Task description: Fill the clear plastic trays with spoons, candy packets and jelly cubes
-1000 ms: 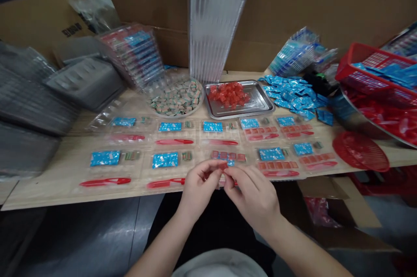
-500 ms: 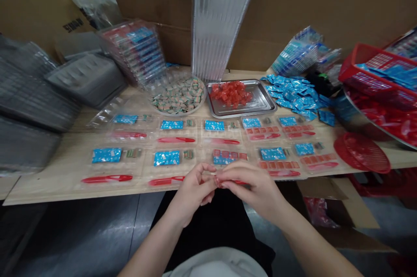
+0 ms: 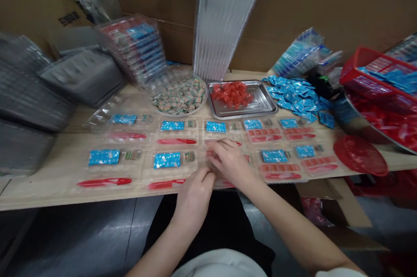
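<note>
My right hand (image 3: 229,160) reaches over the middle clear plastic tray of the front row, its fingers curled down into it. Close below it at the tray's near edge is my left hand (image 3: 195,194), with fingers bent inward. Both sets of fingertips are partly hidden, so I cannot make out what they hold. A bit of red square piece (image 3: 246,158) shows at the right of my hand. To the left lies another tray with a blue packet (image 3: 167,160), a small green-and-tan packet (image 3: 189,156) and a long red knife-shaped piece (image 3: 167,184).
Two rows of such trays cover the table's front. Behind them stand a round dish (image 3: 178,113) of small packets, a metal tray (image 3: 265,99) with red pieces, and a blue packet pile (image 3: 293,97). Red baskets (image 3: 360,155) are at right, stacked plastic trays (image 3: 81,75) at left.
My hands have parted from their shared pinch on a small red thing. The right hand moved up and forward over the tray; the left stayed low near its edge.
</note>
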Action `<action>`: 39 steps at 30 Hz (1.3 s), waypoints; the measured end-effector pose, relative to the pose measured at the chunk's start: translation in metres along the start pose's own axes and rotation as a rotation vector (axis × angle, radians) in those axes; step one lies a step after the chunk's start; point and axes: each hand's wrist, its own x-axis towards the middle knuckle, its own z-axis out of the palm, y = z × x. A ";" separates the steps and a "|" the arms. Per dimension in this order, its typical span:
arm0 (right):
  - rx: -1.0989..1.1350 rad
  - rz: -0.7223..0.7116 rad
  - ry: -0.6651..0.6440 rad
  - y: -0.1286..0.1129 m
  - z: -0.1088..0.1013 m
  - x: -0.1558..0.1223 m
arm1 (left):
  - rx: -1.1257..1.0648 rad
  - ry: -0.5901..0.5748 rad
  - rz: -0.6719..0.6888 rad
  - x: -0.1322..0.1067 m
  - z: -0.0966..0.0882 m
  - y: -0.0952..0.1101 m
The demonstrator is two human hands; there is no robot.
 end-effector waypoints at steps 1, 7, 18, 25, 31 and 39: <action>0.036 0.025 0.044 0.007 -0.009 -0.003 | 0.001 0.010 0.008 0.000 -0.001 0.000; 0.157 0.126 0.024 0.042 -0.075 -0.053 | -0.128 0.263 0.135 0.002 -0.029 0.007; 0.555 0.142 -0.013 0.027 -0.094 -0.096 | -0.292 0.342 0.055 0.007 -0.071 0.039; 1.118 0.625 0.150 0.030 -0.079 -0.098 | -0.719 0.055 -0.260 0.029 -0.048 0.030; 0.775 0.671 0.039 0.066 -0.058 -0.046 | -0.668 0.038 -0.359 0.090 -0.045 -0.004; 0.103 0.620 0.039 0.091 -0.034 -0.005 | -0.035 0.134 -0.254 0.127 -0.039 -0.024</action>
